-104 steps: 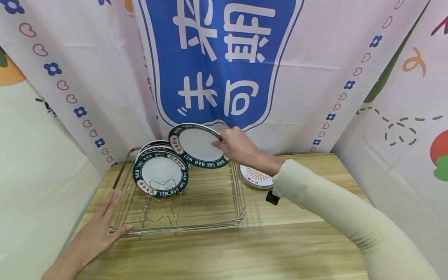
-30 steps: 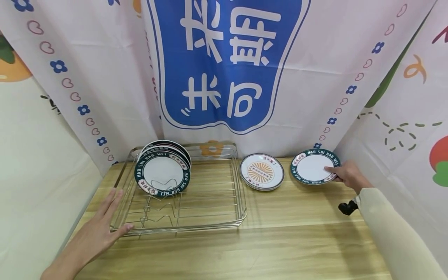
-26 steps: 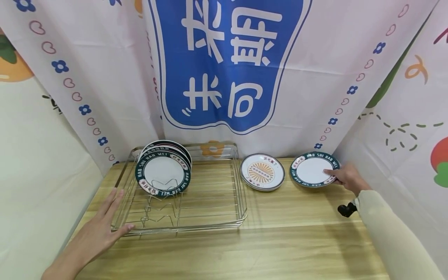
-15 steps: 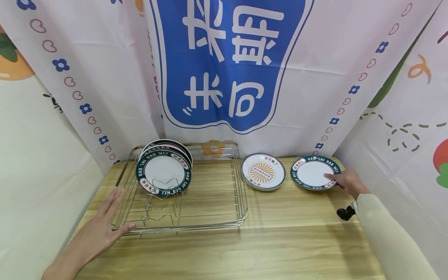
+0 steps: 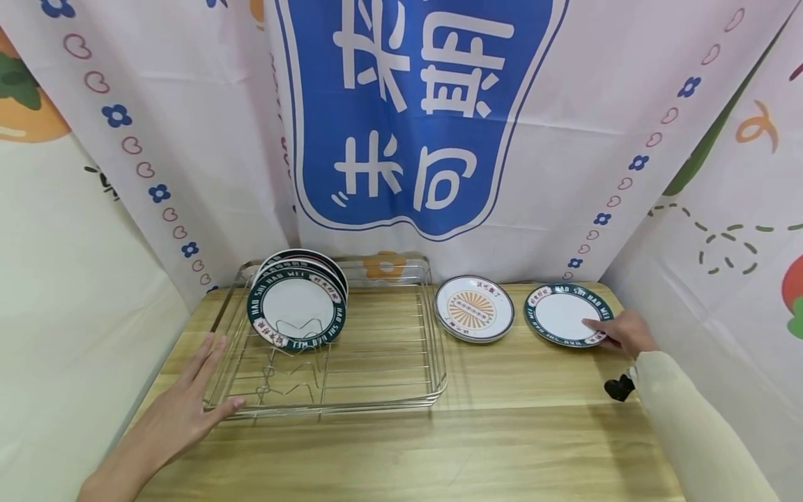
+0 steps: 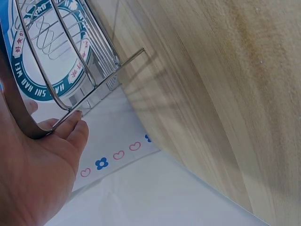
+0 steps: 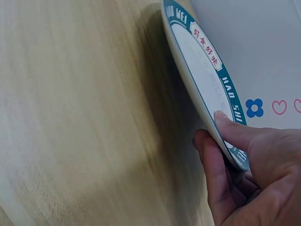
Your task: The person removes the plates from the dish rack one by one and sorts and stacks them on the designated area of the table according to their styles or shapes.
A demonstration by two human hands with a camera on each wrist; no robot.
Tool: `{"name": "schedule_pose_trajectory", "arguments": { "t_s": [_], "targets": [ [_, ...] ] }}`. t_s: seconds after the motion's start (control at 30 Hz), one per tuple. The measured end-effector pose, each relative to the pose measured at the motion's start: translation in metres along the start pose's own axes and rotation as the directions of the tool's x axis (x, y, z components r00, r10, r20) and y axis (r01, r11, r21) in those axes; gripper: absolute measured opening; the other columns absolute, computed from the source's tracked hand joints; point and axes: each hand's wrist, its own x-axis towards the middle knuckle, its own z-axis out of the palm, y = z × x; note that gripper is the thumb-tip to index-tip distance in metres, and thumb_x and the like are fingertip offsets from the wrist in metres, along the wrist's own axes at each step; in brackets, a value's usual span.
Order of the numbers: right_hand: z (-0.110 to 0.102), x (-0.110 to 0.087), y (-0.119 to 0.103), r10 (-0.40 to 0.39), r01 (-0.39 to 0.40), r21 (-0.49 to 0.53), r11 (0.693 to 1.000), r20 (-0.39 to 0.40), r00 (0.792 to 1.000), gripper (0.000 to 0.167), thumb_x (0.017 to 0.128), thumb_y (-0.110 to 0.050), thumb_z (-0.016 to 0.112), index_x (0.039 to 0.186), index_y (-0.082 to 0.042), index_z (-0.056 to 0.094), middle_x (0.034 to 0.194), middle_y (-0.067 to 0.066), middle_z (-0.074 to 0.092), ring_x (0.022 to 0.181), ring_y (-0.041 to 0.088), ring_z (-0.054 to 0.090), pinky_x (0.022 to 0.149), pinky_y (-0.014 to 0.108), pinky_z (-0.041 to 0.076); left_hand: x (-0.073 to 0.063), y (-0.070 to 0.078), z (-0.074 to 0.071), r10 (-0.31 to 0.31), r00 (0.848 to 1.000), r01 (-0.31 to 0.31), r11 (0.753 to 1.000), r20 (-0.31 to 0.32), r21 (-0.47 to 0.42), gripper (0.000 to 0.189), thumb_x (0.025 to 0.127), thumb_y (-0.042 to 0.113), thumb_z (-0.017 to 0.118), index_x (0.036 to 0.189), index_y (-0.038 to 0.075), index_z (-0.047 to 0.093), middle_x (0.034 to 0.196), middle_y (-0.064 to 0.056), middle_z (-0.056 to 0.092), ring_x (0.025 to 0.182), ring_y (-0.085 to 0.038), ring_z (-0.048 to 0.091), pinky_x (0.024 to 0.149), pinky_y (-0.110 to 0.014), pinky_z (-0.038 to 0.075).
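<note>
My right hand (image 5: 629, 333) pinches the right rim of a white plate with a dark green lettered border (image 5: 567, 314), thumb on top and fingers underneath. In the right wrist view this plate (image 7: 204, 80) lies close over the wood, its shadow beside it. My left hand (image 5: 178, 411), fingers straight and thumb spread, rests at the front left corner of a wire dish rack (image 5: 376, 403). The left wrist view shows that hand (image 6: 42, 165) touching the rack's metal edge. Several similar green-rimmed plates (image 5: 297, 307) lean upright in the rack's left part.
Between the rack and the held plate, a small stack of white plates with an orange sunburst (image 5: 473, 307) lies on the wooden table (image 5: 477, 446). Printed cloth walls (image 5: 564, 139) enclose the back and both sides. A black piece (image 5: 619, 388) hangs at the right wrist.
My right hand has carried the green-rimmed plate from above the rack to the far right of the table and lowered it there. My left hand has stayed at the rack's corner.
</note>
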Motion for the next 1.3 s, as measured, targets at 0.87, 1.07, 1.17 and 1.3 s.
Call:
{"name": "schedule_pose_trajectory", "arguments": {
  "t_s": [0.87, 1.07, 1.17, 1.3],
  "targets": [
    [-0.009, -0.009, 0.009, -0.109, 0.121, -0.369, 0.921, 0.053, 0.993, 0.061, 0.104, -0.056, 0.056, 0.067, -0.008, 0.059, 0.057, 0.002, 0.063, 0.05, 0.013, 0.061, 0.051, 0.025, 0.047, 0.003, 0.002, -0.002, 0.005, 1.0, -0.005, 1.0, 0.008, 0.005, 0.109, 0.098, 0.049, 0.072, 0.172, 0.024, -0.004, 0.178, -0.015, -0.008, 0.085, -0.047, 0.072, 0.052, -0.044, 0.054],
    [-0.02, -0.018, -0.012, -0.186, 0.17, -0.481, 0.86, 0.015, 0.982, 0.067, 0.104, -0.063, 0.049, 0.075, -0.004, 0.064, 0.069, 0.012, 0.067, 0.062, 0.024, 0.063, 0.054, 0.034, 0.047, 0.003, 0.0, -0.001, 0.006, 1.0, -0.006, 1.0, 0.001, 0.01, 0.109, 0.098, 0.049, 0.073, 0.172, 0.024, -0.003, 0.177, -0.02, -0.003, 0.095, -0.058, 0.069, 0.058, -0.054, 0.058],
    [-0.022, -0.021, -0.028, -0.24, 0.2, -0.539, 0.818, -0.004, 0.971, 0.078, 0.102, -0.071, 0.045, 0.082, 0.0, 0.067, 0.08, 0.02, 0.069, 0.073, 0.031, 0.065, 0.058, 0.039, 0.05, 0.002, -0.001, 0.0, 0.009, 1.0, -0.009, 1.0, -0.001, 0.007, 0.109, 0.098, 0.049, 0.073, 0.172, 0.024, -0.003, 0.177, -0.02, -0.003, 0.101, -0.064, 0.066, 0.062, -0.06, 0.059],
    [-0.017, -0.026, -0.055, -0.303, 0.224, -0.593, 0.773, -0.035, 0.952, 0.083, 0.099, -0.079, 0.04, 0.083, -0.001, 0.064, 0.079, 0.019, 0.064, 0.075, 0.034, 0.062, 0.059, 0.042, 0.049, 0.001, -0.001, 0.0, 0.009, 1.0, -0.009, 1.0, 0.001, 0.002, 0.109, 0.098, 0.048, 0.073, 0.172, 0.024, -0.003, 0.177, -0.02, -0.004, 0.099, -0.061, 0.067, 0.059, -0.056, 0.059]
  ]
}}
